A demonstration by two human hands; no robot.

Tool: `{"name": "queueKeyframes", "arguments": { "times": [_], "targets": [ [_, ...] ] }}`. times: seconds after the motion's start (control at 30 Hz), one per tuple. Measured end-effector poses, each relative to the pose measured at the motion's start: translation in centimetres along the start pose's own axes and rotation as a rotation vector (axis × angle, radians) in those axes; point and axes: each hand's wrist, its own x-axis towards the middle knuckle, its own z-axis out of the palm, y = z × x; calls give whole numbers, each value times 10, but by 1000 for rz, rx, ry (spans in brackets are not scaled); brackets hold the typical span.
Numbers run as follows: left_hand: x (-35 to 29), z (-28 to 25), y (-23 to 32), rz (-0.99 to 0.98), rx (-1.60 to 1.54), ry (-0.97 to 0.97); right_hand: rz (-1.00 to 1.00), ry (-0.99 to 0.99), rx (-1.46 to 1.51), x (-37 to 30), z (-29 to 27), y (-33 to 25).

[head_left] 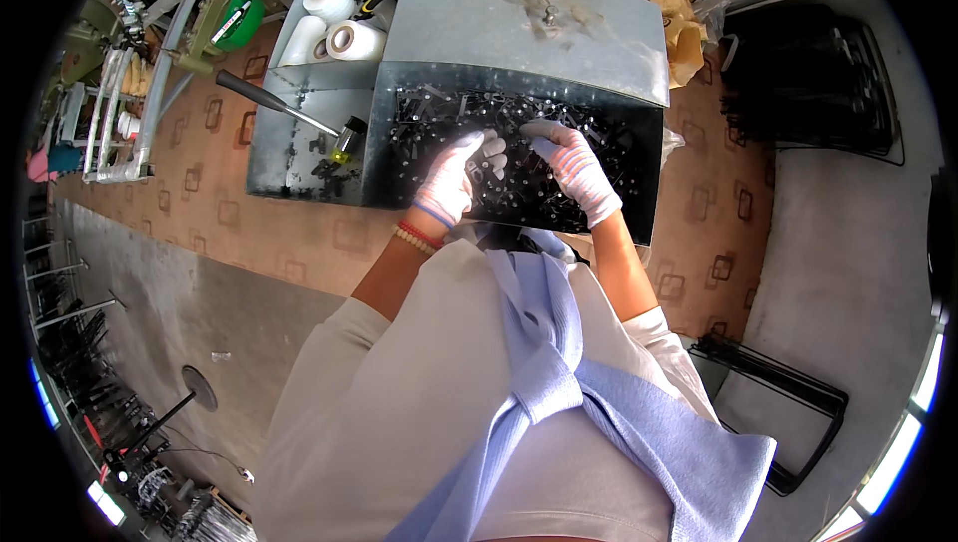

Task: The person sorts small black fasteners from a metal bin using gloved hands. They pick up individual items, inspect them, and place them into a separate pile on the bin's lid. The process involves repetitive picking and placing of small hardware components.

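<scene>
Both hands wear white gloves with grey fingertips and coloured stripes, and hover over a metal bin (654, 178) of small black parts (429, 113) mixed with shiny bits. My left hand (461, 173) is at the bin's middle, palm turned inward, its fingers curled and the thumb close to the forefinger. A short gap to the right, my right hand (574, 165) points its fingers toward the left one, thumb and forefinger drawn together. Whatever lies in either hand is too small to make out.
Left of the bin, a compartment (289, 158) holds a hammer (269, 101) with a dark handle. White thread spools (329, 1) fill the one behind it. A grey metal cover (469, 23) lies across the bin's far part. Black wire frames (813, 78) are stacked at the right.
</scene>
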Motion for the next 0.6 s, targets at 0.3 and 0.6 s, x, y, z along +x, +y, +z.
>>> {"name": "queueKeyframes", "arguments": {
  "times": [0.3, 0.6],
  "targets": [
    [-27, 41, 8, 62, 290, 162, 310, 52, 906, -26, 0, -35],
    [-41, 75, 18, -19, 299, 270, 233, 15, 611, -24, 11, -27]
  ]
}}
